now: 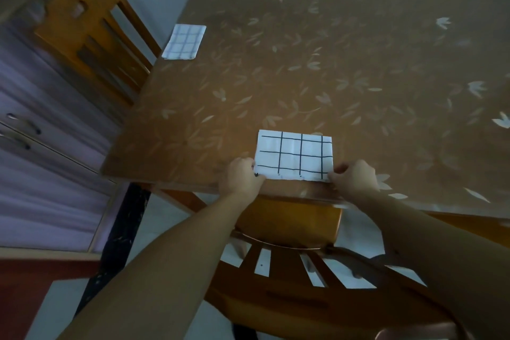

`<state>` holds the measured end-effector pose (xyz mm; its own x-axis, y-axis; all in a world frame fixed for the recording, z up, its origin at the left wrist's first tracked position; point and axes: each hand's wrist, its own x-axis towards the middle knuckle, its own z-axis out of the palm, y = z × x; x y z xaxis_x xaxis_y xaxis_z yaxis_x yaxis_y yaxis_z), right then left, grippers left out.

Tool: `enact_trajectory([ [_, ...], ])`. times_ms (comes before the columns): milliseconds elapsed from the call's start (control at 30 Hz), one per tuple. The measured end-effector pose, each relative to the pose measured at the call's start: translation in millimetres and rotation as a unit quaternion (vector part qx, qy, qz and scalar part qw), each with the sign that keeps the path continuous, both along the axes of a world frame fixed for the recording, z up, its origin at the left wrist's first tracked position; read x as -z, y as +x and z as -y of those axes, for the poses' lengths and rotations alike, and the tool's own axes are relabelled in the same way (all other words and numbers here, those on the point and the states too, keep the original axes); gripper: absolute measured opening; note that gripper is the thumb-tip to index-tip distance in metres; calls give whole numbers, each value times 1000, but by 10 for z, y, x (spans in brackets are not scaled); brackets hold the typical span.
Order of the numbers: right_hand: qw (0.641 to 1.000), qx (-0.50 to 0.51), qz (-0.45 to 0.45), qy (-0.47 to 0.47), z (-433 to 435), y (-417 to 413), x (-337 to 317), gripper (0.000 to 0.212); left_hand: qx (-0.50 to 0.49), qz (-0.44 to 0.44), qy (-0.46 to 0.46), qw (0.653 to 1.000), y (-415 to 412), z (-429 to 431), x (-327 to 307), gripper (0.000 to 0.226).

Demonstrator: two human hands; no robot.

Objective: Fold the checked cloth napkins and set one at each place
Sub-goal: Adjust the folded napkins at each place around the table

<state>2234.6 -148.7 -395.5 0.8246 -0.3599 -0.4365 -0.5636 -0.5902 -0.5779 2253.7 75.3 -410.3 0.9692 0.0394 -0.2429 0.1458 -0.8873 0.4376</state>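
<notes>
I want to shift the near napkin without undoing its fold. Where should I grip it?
Pinch the near napkin at its two near corners, coming from the table's near edge, as the left hand and right hand do: it lies flat, and both corners keep layers together.

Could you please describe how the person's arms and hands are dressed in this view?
Both forearms are bare, with no sleeves in view. The left hand and right hand wear no gloves, and no watch, bracelet or ring shows. A left fingertip looks dark, perhaps nail polish.
</notes>
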Motion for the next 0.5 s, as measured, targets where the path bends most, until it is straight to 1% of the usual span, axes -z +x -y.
enact_trajectory([
  [100, 1000, 16, -2, 22, 14, -8, 15, 7, -10, 3, -13, 1000, -3, -42, -2, 30],
  [167, 1000, 19, -3, 24, 37, -6, 22, 7, -13, 5, -18, 1000, -13, -42, 14, 33],
  [267, 1000, 7, 2, 4, 66, -9, 30, 13, -14, 8, -29, 999, -33, -45, 20, 21],
  [333, 1000, 4, 4, -9, 84, -18, 25, 15, 9, 13, -12, 1000, -42, -53, 12, 11],
  [500, 1000, 6, -5, -13, 97, -27, 6, 16, 34, 27, 11, 999, -44, -61, 7, 9],
])
